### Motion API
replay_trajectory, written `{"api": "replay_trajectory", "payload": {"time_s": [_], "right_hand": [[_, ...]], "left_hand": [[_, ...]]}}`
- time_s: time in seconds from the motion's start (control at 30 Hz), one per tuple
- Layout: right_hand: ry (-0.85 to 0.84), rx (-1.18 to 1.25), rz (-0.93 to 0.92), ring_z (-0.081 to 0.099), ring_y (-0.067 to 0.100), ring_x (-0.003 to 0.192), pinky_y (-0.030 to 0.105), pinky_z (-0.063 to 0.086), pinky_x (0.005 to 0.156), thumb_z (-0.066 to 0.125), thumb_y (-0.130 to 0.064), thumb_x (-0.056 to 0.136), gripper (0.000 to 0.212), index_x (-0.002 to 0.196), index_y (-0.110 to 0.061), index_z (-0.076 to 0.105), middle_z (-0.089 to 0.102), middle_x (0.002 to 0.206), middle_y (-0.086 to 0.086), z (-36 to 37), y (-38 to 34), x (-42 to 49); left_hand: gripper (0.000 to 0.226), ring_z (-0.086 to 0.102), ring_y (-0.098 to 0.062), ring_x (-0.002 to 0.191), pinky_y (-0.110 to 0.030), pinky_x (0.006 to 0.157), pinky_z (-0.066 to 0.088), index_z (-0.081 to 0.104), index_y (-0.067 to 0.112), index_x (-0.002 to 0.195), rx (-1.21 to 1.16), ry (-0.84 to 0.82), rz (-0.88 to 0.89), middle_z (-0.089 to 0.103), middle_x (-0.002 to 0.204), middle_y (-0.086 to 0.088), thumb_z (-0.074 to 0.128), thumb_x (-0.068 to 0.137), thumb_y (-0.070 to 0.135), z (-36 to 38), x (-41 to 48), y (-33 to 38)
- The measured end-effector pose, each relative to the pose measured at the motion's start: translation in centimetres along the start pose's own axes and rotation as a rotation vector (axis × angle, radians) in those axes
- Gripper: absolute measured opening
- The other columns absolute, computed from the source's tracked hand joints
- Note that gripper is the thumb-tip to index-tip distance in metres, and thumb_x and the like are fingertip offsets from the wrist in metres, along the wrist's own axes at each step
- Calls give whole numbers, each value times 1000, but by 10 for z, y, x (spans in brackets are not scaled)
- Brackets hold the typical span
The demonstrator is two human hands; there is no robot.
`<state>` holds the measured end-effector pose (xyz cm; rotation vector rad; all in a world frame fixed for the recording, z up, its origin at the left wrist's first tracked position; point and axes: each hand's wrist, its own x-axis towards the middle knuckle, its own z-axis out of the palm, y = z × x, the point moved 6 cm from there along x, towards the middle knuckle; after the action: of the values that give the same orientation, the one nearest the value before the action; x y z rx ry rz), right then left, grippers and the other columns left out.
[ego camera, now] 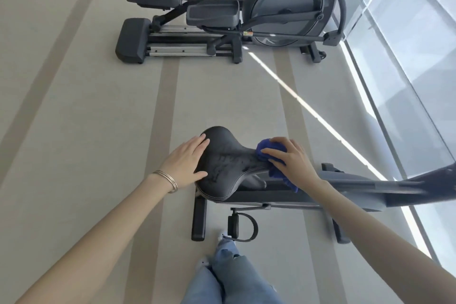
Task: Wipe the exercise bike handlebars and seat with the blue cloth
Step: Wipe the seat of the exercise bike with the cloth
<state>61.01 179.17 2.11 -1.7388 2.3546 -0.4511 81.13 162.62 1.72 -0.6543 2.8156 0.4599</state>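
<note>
The exercise bike's black seat (223, 165) sits in the middle of the view, its wide end to the left and its narrow nose to the right. Damp streaks show on its top. My left hand (186, 164) rests flat on the wide end with fingers straight. My right hand (287, 158) grips the bunched blue cloth (265, 148) and presses it against the seat's nose; part of the cloth hangs below my palm. The bike frame (350, 187) runs off to the right. The handlebars are not in view.
A bike pedal with strap (240, 226) hangs below the seat, beside the rear floor foot (198, 217). A grey elliptical trainer (222, 24) stands further ahead, another behind it. A glass window wall (407, 44) runs along the right. My legs in jeans (229, 276) stand close to the bike.
</note>
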Motion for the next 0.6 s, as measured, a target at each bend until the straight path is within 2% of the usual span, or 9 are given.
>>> {"api": "replay_trajectory", "payload": {"time_s": [0.17, 0.3, 0.37, 0.47, 0.5, 0.6], "right_hand": [[14, -25, -47, 53, 36, 104, 50, 48, 84, 69, -13, 83, 27, 107, -25, 69, 57, 126, 8, 1, 1, -11], [-14, -114, -216, 62, 35, 88, 43, 53, 73, 75, -11, 76, 23, 95, -23, 74, 68, 111, 7, 1, -24, 26], [-97, -132, -233, 61, 35, 93, 41, 51, 79, 71, -14, 80, 21, 100, -21, 73, 66, 115, 8, 9, -35, 48], [-230, -151, -162, 49, 31, 112, 41, 39, 96, 51, -25, 95, 29, 122, -27, 60, 52, 134, 3, 19, -32, 64], [-240, -159, -174, 48, 30, 113, 42, 39, 96, 50, -25, 95, 29, 123, -28, 59, 51, 135, 2, 17, -30, 60], [-198, -120, -189, 51, 34, 107, 50, 46, 86, 59, -21, 90, 27, 116, -28, 64, 53, 132, 5, 6, -18, 30]], "left_hand": [[66, 12, -19, 145, -32, 119, 14, 13, 17, 149, 80, -4, 53, 10, 158, -3, 47, 94, 33, -6, 49, -3], [50, 17, -19, 144, -34, 118, 17, 20, 22, 147, 191, 23, 68, 20, 157, -1, 33, 100, 32, -10, 82, -11], [48, 17, -18, 144, -35, 117, 19, 19, 26, 147, 230, -34, 65, 21, 156, 2, 29, 101, 35, -7, 91, -14], [47, 19, -16, 143, -34, 115, 22, 18, 29, 147, 234, -104, 77, 25, 155, 6, 25, 101, 37, 0, 97, -18], [47, 21, -16, 143, -33, 114, 23, 18, 29, 147, 232, -110, 89, 26, 155, 6, 25, 101, 38, 0, 98, -19], [47, 28, -15, 140, -33, 111, 27, 20, 31, 146, 227, -108, 137, 29, 153, 6, 27, 101, 38, 3, 101, -22]]}}
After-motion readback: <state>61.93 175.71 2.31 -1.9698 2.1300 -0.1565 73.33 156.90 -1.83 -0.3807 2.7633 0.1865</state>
